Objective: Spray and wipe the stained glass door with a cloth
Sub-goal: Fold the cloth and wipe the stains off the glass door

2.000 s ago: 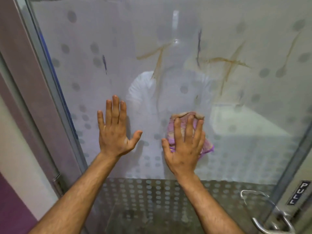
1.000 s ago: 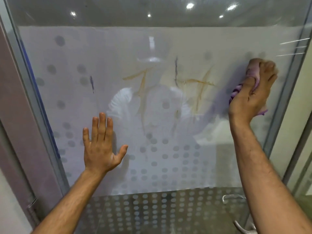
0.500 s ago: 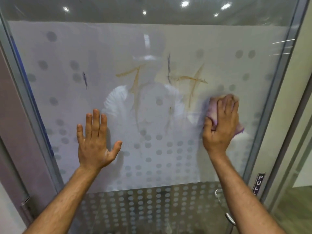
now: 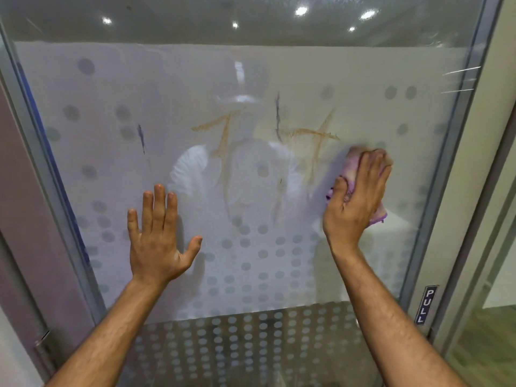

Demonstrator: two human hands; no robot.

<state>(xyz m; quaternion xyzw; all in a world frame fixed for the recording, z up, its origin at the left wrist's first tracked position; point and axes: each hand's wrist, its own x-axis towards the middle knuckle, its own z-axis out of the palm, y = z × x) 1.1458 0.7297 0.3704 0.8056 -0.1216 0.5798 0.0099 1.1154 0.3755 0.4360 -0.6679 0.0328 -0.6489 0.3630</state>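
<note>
The frosted, dotted glass door (image 4: 111, 169) fills the view. Brown streaks (image 4: 223, 135) cross its middle, and a second brown mark (image 4: 317, 135) lies further right. Thin dark blue marks sit at the left (image 4: 141, 138) and at the upper middle (image 4: 277, 113). My left hand (image 4: 159, 236) lies flat on the glass with fingers spread, below and left of the stains. My right hand (image 4: 357, 199) holds a bunched pink-purple cloth (image 4: 352, 160) against the glass, just right of the second brown mark. The cloth shows above my fingers and below my palm. No spray bottle is in view.
A grey metal frame (image 4: 446, 191) borders the door on the right and carries a "PULL" label (image 4: 425, 304). Another frame post (image 4: 42, 191) runs down the left, next to a wall. The door's lower band (image 4: 251, 344) is clear with dots. Ceiling lights reflect at the top.
My right hand swept the cloth from the door's middle up to the right edge, then down beside the right brown mark. My left hand has stayed flat on the glass.
</note>
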